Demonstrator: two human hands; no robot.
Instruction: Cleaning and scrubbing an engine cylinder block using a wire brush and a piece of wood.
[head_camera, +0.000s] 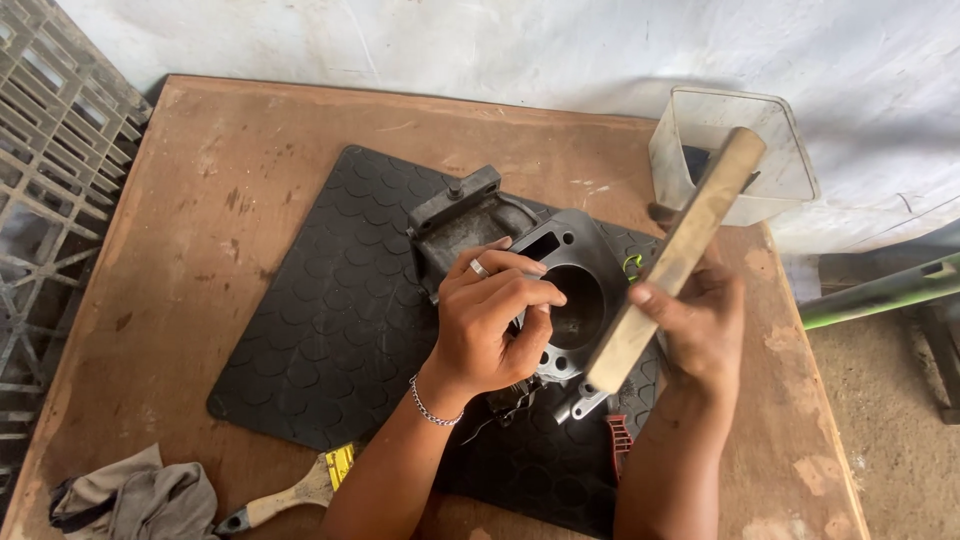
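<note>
A grey metal engine cylinder block (565, 262) with a round bore lies on a black rubber mat (340, 310) on a worn wooden table (230, 170). My left hand (490, 320), with a ring and a wrist chain, rests on the block's near rim, fingers curled over its edge. My right hand (700, 325) grips a long wooden stick (680, 255), held tilted over the block's right side, upper end pointing away from me.
A clear plastic container (735, 150) stands at the table's far right corner. A paintbrush (290, 495) and a crumpled rag (135, 495) lie at the near left. A red-handled tool (620, 440) lies on the mat. A metal grate (50, 200) leans at left.
</note>
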